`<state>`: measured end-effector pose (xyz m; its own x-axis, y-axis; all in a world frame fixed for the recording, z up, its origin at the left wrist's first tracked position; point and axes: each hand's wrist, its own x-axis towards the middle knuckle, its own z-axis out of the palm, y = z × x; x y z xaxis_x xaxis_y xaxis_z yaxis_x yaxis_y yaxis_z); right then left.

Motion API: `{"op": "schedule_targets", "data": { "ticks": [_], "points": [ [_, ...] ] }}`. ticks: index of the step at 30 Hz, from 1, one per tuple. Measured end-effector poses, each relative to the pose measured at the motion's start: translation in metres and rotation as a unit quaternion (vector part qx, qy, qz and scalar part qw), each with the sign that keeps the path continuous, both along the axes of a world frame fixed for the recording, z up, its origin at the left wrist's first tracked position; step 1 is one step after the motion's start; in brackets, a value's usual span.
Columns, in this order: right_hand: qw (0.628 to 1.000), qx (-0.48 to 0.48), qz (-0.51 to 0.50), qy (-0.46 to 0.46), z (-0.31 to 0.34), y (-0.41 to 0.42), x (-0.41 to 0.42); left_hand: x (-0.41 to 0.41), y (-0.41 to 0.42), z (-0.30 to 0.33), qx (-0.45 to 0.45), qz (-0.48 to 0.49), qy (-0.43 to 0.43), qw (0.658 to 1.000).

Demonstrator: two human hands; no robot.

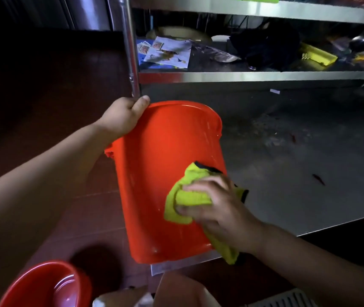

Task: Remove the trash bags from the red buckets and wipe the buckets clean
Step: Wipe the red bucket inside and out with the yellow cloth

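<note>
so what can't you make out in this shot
Head view only:
- Inside of the held bucket: faces away.
- Left hand fingers: behind the bucket's base.
- Second bucket: cut off by the bottom edge.
- Black thing on the shelf: too dark.

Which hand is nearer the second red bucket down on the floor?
Left. The left hand grips the held bucket directly above the floor bucket; the right hand wipes farther right.

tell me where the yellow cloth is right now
In the head view, the yellow cloth is right of centre, pressed by the right hand against the outer wall of the tipped red bucket, which the left hand grips.
</note>
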<state>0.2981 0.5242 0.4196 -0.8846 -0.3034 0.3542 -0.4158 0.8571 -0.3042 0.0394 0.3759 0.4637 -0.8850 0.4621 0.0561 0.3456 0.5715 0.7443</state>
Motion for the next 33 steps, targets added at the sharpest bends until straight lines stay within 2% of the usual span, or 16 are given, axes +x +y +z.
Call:
{"op": "schedule_targets", "data": {
  "ticks": [3,6,11,16,20,24,27,29,31,33],
  "points": [
    [0.998,0.034,0.060,-0.001,0.000,-0.002,0.010,-0.003,-0.006,-0.001,0.017,0.025,-0.030,0.999],
    [0.995,0.051,0.083,0.035,0.004,-0.002,-0.017,-0.011,-0.007,-0.003,0.037,0.074,-0.065,0.995],
    [0.997,0.031,0.001,0.071,0.026,0.023,-0.112,-0.017,0.005,-0.008,0.070,0.078,-0.099,0.990],
    [0.996,0.056,-0.053,0.034,0.046,0.047,-0.160,-0.019,0.018,-0.017,0.109,0.074,-0.131,0.983],
    [0.995,0.036,-0.091,0.014,0.040,0.031,-0.131,-0.019,0.021,-0.026,0.119,0.077,-0.110,0.984],
    [0.998,0.038,-0.057,0.012,0.023,0.014,-0.063,-0.023,0.010,-0.035,0.126,0.074,-0.094,0.985],
    [0.999,0.036,-0.025,-0.013,0.013,0.003,-0.016,-0.025,0.004,-0.030,0.073,0.068,-0.070,0.993],
    [0.998,0.051,-0.018,-0.021,0.011,-0.002,-0.004,-0.018,0.018,-0.013,-0.004,0.059,0.009,0.998],
    [0.997,0.071,-0.012,-0.020,0.012,-0.008,-0.001,-0.003,0.044,0.007,-0.037,0.012,0.070,0.997],
    [0.996,0.086,-0.004,-0.018,0.014,-0.013,-0.003,0.011,0.065,0.018,-0.045,-0.032,0.065,0.996]
  ]
}}
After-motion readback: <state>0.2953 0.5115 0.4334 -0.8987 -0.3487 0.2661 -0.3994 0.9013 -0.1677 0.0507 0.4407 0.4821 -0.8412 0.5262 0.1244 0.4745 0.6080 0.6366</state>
